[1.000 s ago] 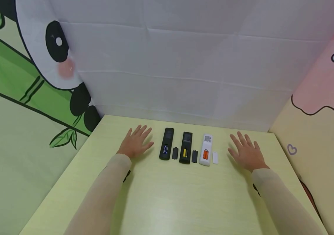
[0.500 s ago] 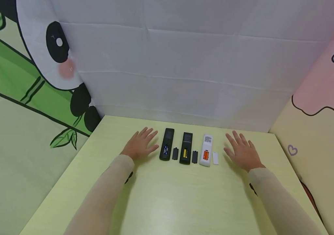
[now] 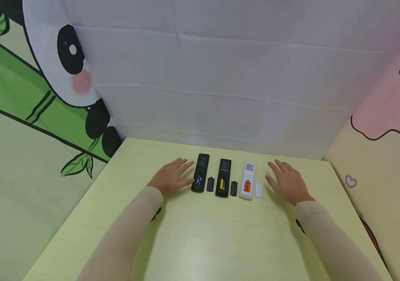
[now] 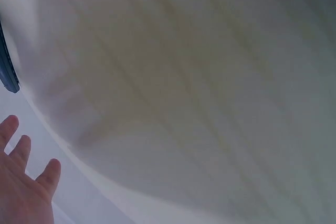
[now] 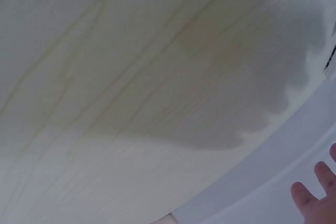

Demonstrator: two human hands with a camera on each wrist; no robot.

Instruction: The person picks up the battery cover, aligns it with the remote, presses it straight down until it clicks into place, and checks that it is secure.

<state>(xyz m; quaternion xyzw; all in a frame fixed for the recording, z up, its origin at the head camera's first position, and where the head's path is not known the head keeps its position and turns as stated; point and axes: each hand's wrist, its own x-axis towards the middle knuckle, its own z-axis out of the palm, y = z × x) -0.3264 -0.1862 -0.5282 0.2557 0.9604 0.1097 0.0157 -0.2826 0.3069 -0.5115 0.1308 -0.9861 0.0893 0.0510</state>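
Note:
Three remote controls lie back side up in a row on the table, battery bays uncovered. The left black remote (image 3: 201, 168) shows blue batteries, the middle black remote (image 3: 224, 171) a yellow battery, and the white remote (image 3: 248, 175) orange ones. Beside each on its right lies a battery cover: a black cover (image 3: 210, 184), another black cover (image 3: 233, 188) and a white cover (image 3: 258, 190). My left hand (image 3: 171, 176) is spread with its thumb tip at the left black remote's edge; whether they touch I cannot tell. My right hand (image 3: 288, 181), fingers apart, hovers right of the white cover, holding nothing.
A pale wood-grain table (image 3: 200, 242) carries all of this. Behind it hangs a white cloth (image 3: 221, 78), with a panda-printed cloth (image 3: 27, 148) at left and a pink-and-cream printed cloth (image 3: 386, 175) at right.
Both hands have moved inward, the left hand rightward up to the left black remote and the right hand leftward towards the white cover. The remotes and covers lie where they were.

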